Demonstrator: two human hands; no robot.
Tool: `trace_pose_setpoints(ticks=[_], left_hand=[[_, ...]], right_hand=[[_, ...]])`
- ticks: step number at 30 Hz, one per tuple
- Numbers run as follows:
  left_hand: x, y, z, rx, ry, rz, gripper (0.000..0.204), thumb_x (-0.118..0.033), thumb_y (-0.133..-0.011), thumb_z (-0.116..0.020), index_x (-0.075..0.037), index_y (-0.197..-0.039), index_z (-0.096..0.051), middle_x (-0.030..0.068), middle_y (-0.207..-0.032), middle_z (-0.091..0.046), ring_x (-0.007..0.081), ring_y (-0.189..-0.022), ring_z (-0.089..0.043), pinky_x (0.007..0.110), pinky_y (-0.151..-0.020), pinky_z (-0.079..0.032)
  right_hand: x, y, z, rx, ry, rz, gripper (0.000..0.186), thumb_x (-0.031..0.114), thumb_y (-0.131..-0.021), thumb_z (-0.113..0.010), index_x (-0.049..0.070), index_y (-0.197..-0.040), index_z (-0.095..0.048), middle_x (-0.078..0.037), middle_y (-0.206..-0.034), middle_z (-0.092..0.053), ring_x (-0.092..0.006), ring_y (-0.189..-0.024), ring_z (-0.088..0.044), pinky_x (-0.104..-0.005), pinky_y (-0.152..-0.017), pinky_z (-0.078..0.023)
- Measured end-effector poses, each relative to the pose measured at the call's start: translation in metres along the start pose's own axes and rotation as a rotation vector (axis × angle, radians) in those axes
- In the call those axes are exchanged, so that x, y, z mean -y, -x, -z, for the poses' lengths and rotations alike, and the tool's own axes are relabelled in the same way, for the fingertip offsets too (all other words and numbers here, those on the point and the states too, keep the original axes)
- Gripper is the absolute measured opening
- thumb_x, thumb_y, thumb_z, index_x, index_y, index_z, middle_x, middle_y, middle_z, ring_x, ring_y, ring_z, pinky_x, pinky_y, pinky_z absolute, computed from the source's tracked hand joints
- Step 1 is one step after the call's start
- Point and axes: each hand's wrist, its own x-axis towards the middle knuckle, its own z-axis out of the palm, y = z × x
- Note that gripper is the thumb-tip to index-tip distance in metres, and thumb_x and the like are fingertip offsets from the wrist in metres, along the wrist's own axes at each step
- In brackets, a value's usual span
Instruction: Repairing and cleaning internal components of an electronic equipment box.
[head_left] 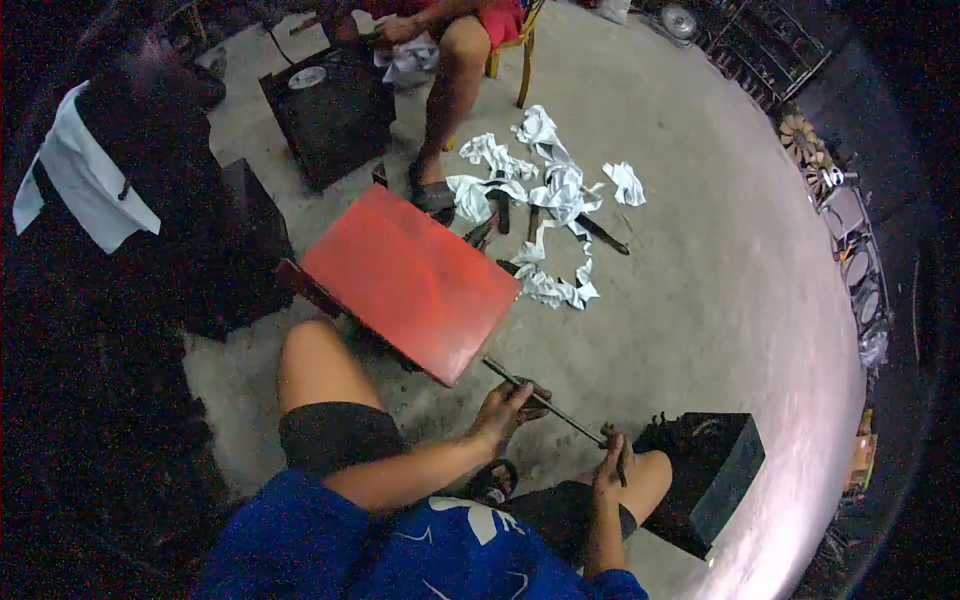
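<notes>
A thin dark metal rod [560, 412] runs from under a red stool top [410, 278] toward my right knee. My left hand [508, 405] grips the rod near its middle, close to the stool's edge. My right hand [612, 462] closes around the rod's near end, just above my right knee. I sit low with both knees raised, wearing dark shorts and a blue shirt.
Crumpled white rags [548, 200] and several dark tools [605, 235] lie on the concrete floor beyond the stool. A dark box [715, 470] sits by my right knee. Another person [455, 60] sits on a yellow chair at the back, next to a dark crate [335, 115].
</notes>
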Motion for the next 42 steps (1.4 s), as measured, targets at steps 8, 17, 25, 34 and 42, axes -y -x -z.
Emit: trace_pose_setpoints(ticks=[8,17,25,34,42], left_hand=[[-0.027,0.069,0.011,-0.047,0.120,0.257,0.025,-0.028,-0.095,-0.053,-0.007,-0.109,-0.053,0.0096,-0.107,-0.063,0.0198,-0.091,-0.061,0.028,-0.065,-0.050],[-0.052,0.080,0.005,-0.048,0.107,0.339,0.025,-0.028,-0.095,-0.053,-0.007,-0.108,-0.053,0.0088,-0.104,-0.064,0.0179,-0.086,-0.062,0.027,-0.044,-0.046],[-0.047,0.070,0.014,-0.006,0.078,0.277,0.024,-0.029,-0.095,-0.053,-0.008,-0.107,-0.053,0.0079,-0.104,-0.063,0.0188,-0.084,-0.062,0.028,-0.043,-0.049],[-0.036,0.073,0.018,-0.018,-0.029,0.182,0.024,-0.029,-0.095,-0.052,-0.009,-0.107,-0.053,0.0070,-0.105,-0.063,0.0197,-0.087,-0.062,0.028,-0.045,-0.050],[-0.026,0.069,0.025,0.017,0.113,0.205,0.027,-0.031,-0.095,-0.052,-0.009,-0.111,-0.052,0.0077,-0.109,-0.063,0.0209,-0.096,-0.063,0.026,-0.045,-0.050]], right_hand=[[0.066,0.059,0.035,0.192,0.262,-0.124,0.037,0.024,-0.100,-0.042,-0.005,-0.098,-0.064,-0.012,-0.089,-0.065,-0.0186,-0.080,-0.060,-0.0308,-0.075,-0.047],[0.080,0.063,0.031,0.180,0.275,-0.067,0.040,0.027,-0.101,-0.037,-0.005,-0.099,-0.062,-0.016,-0.096,-0.065,-0.0224,-0.089,-0.062,-0.0330,-0.081,-0.048],[0.087,0.056,0.025,0.223,0.206,-0.139,0.041,0.027,-0.100,-0.037,-0.005,-0.096,-0.062,-0.016,-0.095,-0.066,-0.0254,-0.089,-0.061,-0.0353,-0.084,-0.046],[0.099,0.058,0.027,0.240,0.326,-0.116,0.042,0.030,-0.099,-0.038,-0.003,-0.094,-0.063,-0.016,-0.089,-0.066,-0.0252,-0.085,-0.062,-0.0354,-0.079,-0.046],[0.072,0.059,0.031,0.158,0.348,0.073,0.032,0.024,-0.097,-0.041,-0.002,-0.091,-0.059,-0.015,-0.086,-0.063,-0.0265,-0.082,-0.060,-0.0366,-0.080,-0.047]])
